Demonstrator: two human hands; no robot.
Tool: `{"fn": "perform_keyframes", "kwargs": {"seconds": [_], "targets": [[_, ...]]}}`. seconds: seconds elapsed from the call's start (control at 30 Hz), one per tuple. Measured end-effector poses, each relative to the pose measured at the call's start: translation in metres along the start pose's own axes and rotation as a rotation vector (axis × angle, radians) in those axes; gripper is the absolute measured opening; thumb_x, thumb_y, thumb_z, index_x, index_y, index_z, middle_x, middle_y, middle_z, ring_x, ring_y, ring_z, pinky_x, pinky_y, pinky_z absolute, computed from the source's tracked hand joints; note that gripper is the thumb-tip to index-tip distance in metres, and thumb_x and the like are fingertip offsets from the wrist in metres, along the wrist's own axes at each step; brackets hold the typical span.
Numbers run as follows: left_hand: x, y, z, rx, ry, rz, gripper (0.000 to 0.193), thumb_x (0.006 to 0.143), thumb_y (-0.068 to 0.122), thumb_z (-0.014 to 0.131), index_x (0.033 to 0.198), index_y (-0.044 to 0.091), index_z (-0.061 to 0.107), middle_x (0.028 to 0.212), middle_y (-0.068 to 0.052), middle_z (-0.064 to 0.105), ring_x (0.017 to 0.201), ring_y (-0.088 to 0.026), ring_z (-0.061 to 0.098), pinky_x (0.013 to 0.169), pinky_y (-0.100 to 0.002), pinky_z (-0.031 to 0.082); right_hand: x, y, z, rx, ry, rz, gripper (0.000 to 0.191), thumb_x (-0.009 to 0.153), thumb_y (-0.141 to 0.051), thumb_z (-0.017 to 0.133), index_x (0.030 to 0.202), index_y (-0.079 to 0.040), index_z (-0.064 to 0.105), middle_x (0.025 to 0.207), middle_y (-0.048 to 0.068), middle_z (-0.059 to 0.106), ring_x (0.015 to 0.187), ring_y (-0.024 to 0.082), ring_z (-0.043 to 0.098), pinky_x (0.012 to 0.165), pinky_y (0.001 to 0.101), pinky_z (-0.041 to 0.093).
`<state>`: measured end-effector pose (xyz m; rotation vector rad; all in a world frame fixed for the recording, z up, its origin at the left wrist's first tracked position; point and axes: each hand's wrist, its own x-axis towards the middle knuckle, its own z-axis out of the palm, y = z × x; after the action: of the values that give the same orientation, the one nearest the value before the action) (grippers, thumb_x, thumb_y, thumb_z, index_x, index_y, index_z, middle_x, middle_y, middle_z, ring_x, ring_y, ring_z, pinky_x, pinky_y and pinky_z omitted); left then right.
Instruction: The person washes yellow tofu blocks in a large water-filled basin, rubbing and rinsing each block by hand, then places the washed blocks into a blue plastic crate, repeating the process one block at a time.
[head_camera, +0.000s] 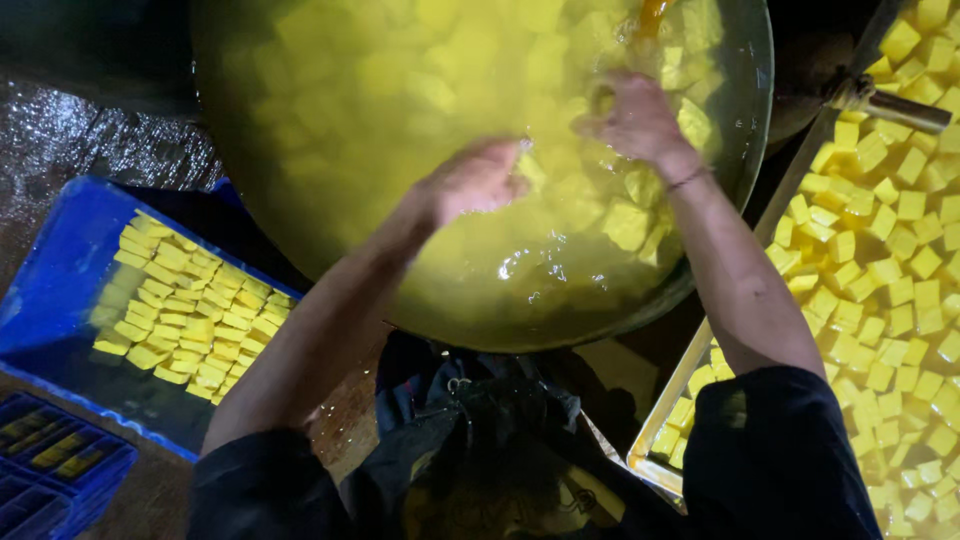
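A large round metal basin (745, 150) holds yellow liquid with several yellow cubes (625, 222) floating in it. My left hand (475, 180) reaches into the liquid near the basin's middle, fingers dipped under the surface among the cubes. My right hand (635, 115) is further back and to the right, fingers curled around a yellow cube at the surface. A thin band circles my right wrist. What the left fingers hold under the liquid is hidden.
A blue crate (60, 270) at the left holds neat rows of yellow cubes (190, 310). A metal tray (680, 380) at the right is covered with several yellow cubes (890, 260). Stacked blue crates (50, 465) sit at bottom left. The floor is wet.
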<state>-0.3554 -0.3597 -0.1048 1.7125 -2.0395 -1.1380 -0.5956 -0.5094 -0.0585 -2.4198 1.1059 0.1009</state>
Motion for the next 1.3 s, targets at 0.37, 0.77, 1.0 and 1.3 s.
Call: {"fn": "perform_keyframes", "kwargs": {"seconds": [0.37,0.77,1.0,1.3], "targets": [[0.021,0.021,-0.02,-1.72,0.457,0.065,0.028,0.095,0.026,0.06,0.116,0.009,0.06,0.099,-0.009,0.064,0.089,-0.026,0.064,0.074,-0.047,0.056,-0.038,-0.052,-0.058,0.848,0.054,0.053,0.044,0.081,-0.013,0.089,0.117,-0.001,0.07,0.104,0.008,0.072,0.087,0.013,0.071,0.074,0.0236,0.057],[0.063,0.072,0.025,-2.267,0.528,0.183,0.038,0.098,0.039,0.05,0.113,0.006,0.063,0.104,-0.013,0.068,0.096,-0.029,0.064,0.084,-0.046,0.054,-0.042,-0.112,-0.06,0.156,0.326,-0.196,0.052,0.106,-0.028,0.069,0.139,0.01,0.059,0.13,0.035,0.06,0.117,0.044,0.055,0.098,0.0476,0.045],[0.044,0.082,0.006,-2.493,0.604,0.204,0.035,0.101,0.039,0.045,0.113,0.011,0.061,0.11,-0.011,0.064,0.098,-0.029,0.061,0.082,-0.05,0.052,-0.068,-0.081,-0.05,0.1,0.271,-0.142,0.048,0.112,-0.036,0.062,0.144,0.0,0.059,0.143,0.034,0.059,0.135,0.047,0.056,0.113,0.0517,0.044],[0.005,0.044,-0.038,-2.285,0.784,0.217,0.031,0.101,0.033,0.048,0.122,0.013,0.06,0.117,-0.007,0.064,0.109,-0.03,0.062,0.096,-0.057,0.053,-0.083,-0.016,-0.016,-0.027,0.243,0.007,0.039,0.088,-0.007,0.066,0.126,0.001,0.07,0.104,0.023,0.073,0.085,0.034,0.072,0.077,0.0409,0.059]]}}
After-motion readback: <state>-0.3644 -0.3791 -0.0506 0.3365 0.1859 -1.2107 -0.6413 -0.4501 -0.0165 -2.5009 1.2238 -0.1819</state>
